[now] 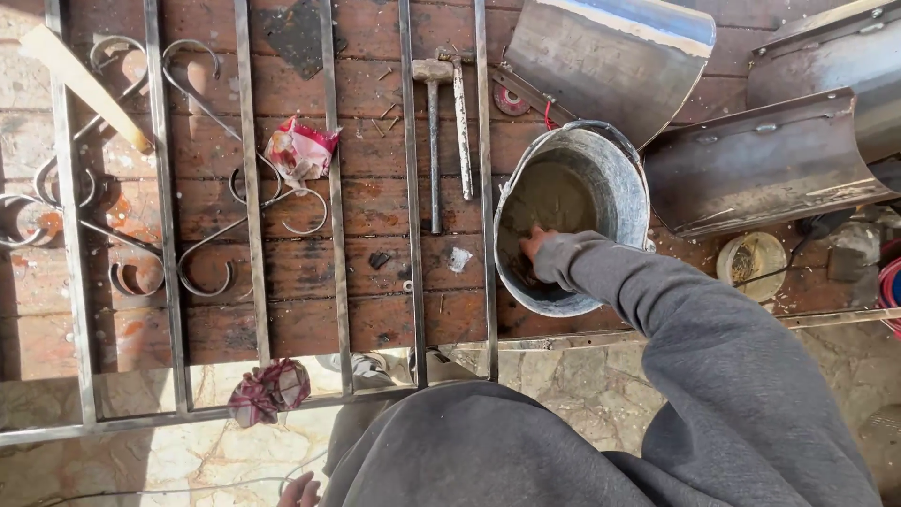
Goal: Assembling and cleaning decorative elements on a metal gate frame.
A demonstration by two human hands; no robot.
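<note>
A grey metal bucket [574, 211] is seen at the right part of the wooden table [375, 197], near its front edge. The right hand [535, 246] is dipped inside it; its fingers are hidden, so their grip cannot be told. Two hammers [446, 131] lie just left of it, under the iron grille [253, 216]. The left hand [300, 490] is barely visible below, its fingers cut off.

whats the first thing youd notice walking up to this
The right hand in a grey sleeve reaches down into a battered metal bucket of murky grey liquid, right of centre. To its left a metal grille with scroll curls lies flat on the worn red boards, two hammers between its bars. Curved metal sheets catch the sun at the upper right.
</note>
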